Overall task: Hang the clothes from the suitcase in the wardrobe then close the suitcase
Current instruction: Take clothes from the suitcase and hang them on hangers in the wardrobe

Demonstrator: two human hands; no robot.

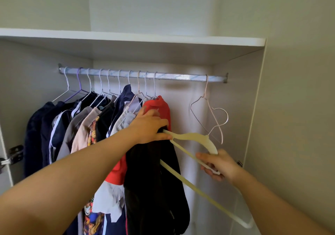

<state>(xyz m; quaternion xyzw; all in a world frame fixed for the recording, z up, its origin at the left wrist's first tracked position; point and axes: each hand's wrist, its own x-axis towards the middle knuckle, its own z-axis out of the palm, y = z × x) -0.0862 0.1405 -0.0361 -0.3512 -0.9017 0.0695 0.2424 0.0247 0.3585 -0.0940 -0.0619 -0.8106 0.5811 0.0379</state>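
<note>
Bare forearms (101,155) and hands (150,126) (220,164)

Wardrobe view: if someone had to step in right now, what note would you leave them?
The left grip holds the top of the black garment where it meets one end of the cream hanger.
The right grip holds the hanger's other end. The hanger is tilted, with its hook off the rail.
Done: a row of clothes hangs on the rail, ending in a red garment.
Left: hook this hanger onto the rail, hang anything else from the suitcase, then close it. The suitcase is out of view.
</note>
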